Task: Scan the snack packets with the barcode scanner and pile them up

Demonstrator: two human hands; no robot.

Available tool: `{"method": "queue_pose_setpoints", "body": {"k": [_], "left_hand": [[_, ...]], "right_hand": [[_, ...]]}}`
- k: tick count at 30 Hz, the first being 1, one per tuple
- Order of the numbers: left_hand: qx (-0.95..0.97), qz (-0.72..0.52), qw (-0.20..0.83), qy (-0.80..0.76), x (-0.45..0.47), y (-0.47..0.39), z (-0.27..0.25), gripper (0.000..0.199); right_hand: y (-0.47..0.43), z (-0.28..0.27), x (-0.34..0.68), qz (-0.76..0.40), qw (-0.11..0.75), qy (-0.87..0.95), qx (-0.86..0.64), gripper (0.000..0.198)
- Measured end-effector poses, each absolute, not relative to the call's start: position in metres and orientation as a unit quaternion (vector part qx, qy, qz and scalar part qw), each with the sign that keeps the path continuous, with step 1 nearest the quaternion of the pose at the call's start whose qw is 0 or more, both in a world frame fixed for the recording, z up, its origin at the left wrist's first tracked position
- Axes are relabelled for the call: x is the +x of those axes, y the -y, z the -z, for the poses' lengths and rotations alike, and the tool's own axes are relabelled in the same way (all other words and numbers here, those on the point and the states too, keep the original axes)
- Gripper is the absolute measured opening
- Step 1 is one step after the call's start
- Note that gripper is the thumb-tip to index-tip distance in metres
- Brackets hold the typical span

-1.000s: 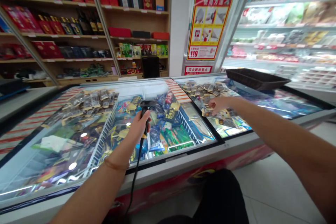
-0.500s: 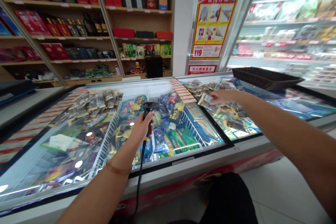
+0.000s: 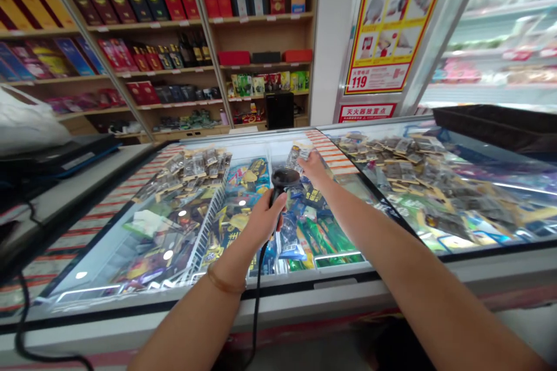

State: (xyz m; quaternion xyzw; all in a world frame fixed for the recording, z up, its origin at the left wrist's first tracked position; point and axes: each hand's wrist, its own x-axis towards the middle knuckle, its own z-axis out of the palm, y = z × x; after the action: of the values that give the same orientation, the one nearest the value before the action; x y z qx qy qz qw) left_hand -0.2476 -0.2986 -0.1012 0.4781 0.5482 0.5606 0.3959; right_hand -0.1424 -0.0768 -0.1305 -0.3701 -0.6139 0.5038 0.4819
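Note:
My left hand [image 3: 266, 217] is wrapped round the handle of a black barcode scanner [image 3: 285, 178], whose cord hangs down over the freezer's front edge. Just beyond the scanner head, my right hand [image 3: 312, 167] pinches a small clear packet with a cardboard header [image 3: 297, 153]. Both hands are above the glass top of a chest freezer [image 3: 339, 283]. One pile of similar packets [image 3: 195, 165] lies on the glass to the left, and another pile [image 3: 404, 168] lies to the right. Bagged frozen goods [image 3: 235, 223] show through the glass beneath my hands.
A black tray [image 3: 496, 130] rests on the freezer's far right. To the left stands a counter with a white plastic bag [image 3: 30, 119] and a loose black cable [image 3: 26, 324]. Shelves of boxes [image 3: 261, 17] and a red fire-hydrant poster [image 3: 395, 29] line the back.
My right hand has carried a packet from the right-hand pile leftward to near the scanner head. The view has turned left, and my left hand still grips the scanner.

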Motion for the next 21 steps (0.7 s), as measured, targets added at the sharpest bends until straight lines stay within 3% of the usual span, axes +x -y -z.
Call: {"method": "queue_pose_setpoints", "body": {"k": [7,21], "left_hand": [[0.499,-0.541,0.396,-0.549,-0.2468,0.3013,0.1017,0.049],[0.537,-0.512,0.4,-0.538,-0.2489,0.3007,0.1058,0.05]], "right_hand": [[0.0772,0.1337,-0.1345,-0.584,0.472,0.58,-0.316,0.05],[0.0774,0.1371,-0.1373,-0.585,0.482,0.581,-0.297,0.044]]}}
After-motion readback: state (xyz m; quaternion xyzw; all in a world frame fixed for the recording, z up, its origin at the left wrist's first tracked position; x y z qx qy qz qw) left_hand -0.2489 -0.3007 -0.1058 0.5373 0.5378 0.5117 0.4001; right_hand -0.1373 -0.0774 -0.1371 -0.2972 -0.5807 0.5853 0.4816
